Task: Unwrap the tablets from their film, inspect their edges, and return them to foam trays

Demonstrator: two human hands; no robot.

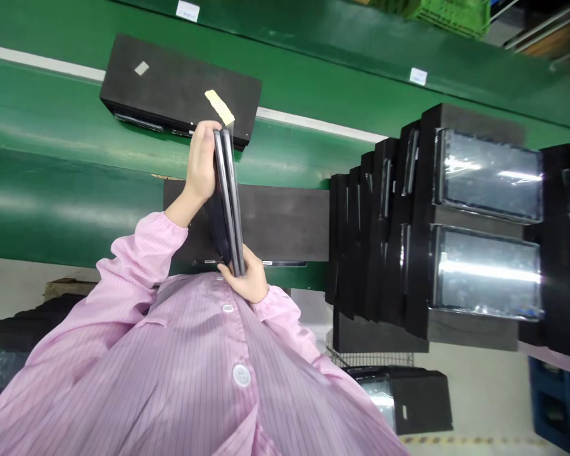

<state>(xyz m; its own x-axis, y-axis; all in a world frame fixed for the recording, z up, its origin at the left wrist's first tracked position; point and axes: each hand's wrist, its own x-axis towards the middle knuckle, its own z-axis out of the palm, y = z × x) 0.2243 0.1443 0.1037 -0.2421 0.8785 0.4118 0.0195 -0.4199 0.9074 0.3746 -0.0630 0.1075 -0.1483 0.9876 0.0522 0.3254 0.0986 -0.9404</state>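
Head view: hands [202, 161] clasp two devices [231, 196] at opposite ends.

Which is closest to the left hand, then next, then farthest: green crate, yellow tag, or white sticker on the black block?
In the head view:
1. Yellow tag, just above the left hand.
2. White sticker, up and left on the black block.
3. Green crate, far off, top right.
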